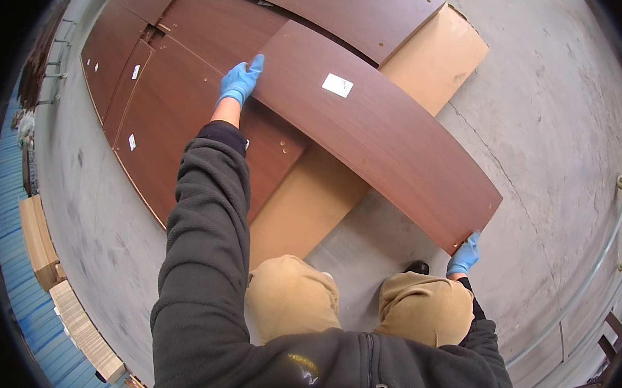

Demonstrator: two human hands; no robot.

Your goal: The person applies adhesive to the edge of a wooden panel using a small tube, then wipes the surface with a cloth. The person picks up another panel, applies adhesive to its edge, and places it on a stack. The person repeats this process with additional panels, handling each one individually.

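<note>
A long dark brown wood-grain panel [387, 138] with a white label [337, 85] lies slanted in front of me, over other panels and a flat cardboard sheet. My left hand [239, 82], in a blue glove, grips the panel's far left end, fingertips partly hidden. At the near right corner, my right hand [465, 255], also gloved in blue, is closed around the edge beside a small hole. Between the two hands the panel spans past the cardboard [314, 194] and overhangs the concrete floor.
More brown panels [181, 95], some labelled, lie spread to the left and behind. Another panel [331, 4] rests on cardboard at the back. Metal rails [594, 264] stand at right. Stacked boards [85, 329] lie along the left on a blue surface. My bent knees are close below.
</note>
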